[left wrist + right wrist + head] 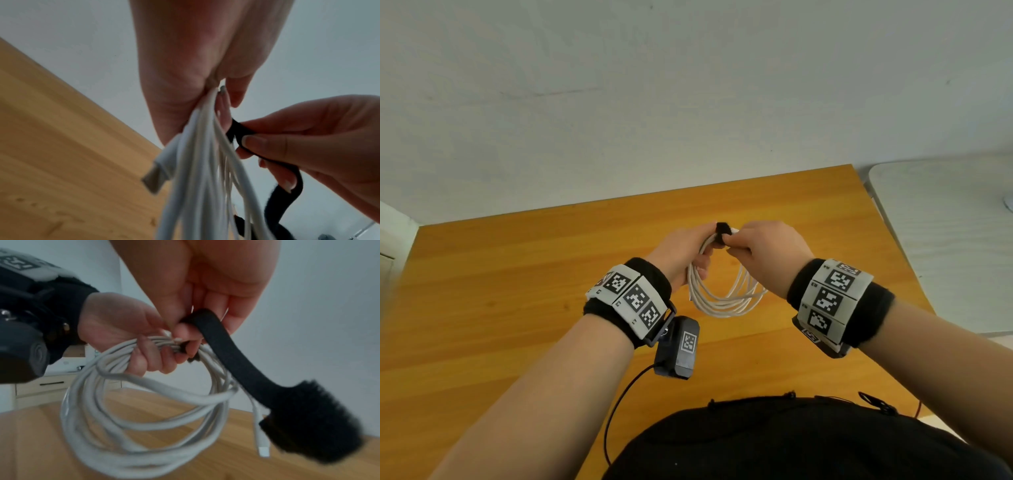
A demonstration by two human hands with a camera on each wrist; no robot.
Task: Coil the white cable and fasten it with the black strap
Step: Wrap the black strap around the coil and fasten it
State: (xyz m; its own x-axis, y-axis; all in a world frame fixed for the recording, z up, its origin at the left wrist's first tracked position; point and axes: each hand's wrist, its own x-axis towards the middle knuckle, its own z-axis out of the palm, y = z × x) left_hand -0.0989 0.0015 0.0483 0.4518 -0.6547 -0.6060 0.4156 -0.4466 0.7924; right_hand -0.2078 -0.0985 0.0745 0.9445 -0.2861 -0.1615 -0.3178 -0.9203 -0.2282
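The white cable hangs in several loops above the wooden table. My left hand grips the top of the coil, fingers curled round the bundled strands. My right hand pinches the black strap at the top of the bundle. In the right wrist view the black strap runs down from my fingers to a wide fuzzy end, hanging free beside the coil. One white plug sticks out in the left wrist view; another dangles by the strap's end.
A white wall stands behind the table's far edge. A pale grey surface lies to the right of the table. A black wire runs from my left wrist camera toward my dark-clothed body.
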